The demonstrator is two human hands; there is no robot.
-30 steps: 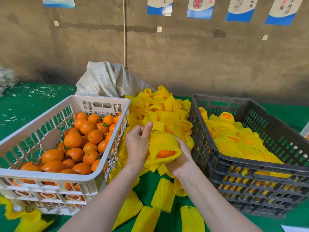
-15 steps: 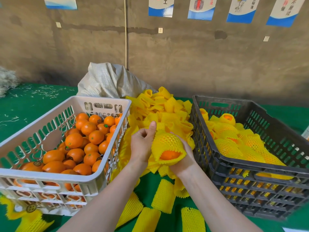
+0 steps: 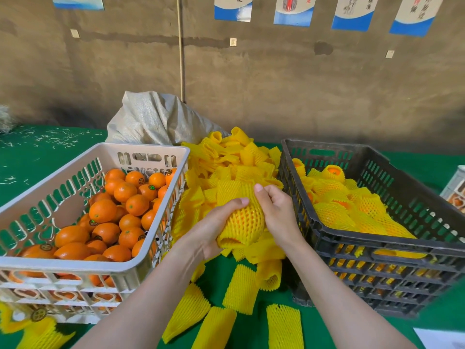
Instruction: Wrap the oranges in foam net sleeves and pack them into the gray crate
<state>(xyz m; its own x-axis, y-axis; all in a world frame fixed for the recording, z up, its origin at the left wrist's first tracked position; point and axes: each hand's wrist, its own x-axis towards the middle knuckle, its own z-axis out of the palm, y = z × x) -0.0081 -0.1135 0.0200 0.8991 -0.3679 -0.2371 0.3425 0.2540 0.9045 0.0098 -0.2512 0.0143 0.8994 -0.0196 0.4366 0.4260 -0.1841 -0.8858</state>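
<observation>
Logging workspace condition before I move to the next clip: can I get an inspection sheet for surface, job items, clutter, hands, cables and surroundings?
Surface: green table cover, with pale scraps strewn at far left.
Job's things: white crate holds bare oranges; gray crate holds wrapped oranges; foam sleeve pile between the crates; flat sleeves at the near edge.
Clutter: woven sack behind the white crate; box cut off at right edge; paper sheet at near right corner.
Hands: left hand and right hand both grip one sleeved orange over the pile.
Cables: one cord hanging down the wall.
Surroundings: concrete wall, posters along the top.
</observation>
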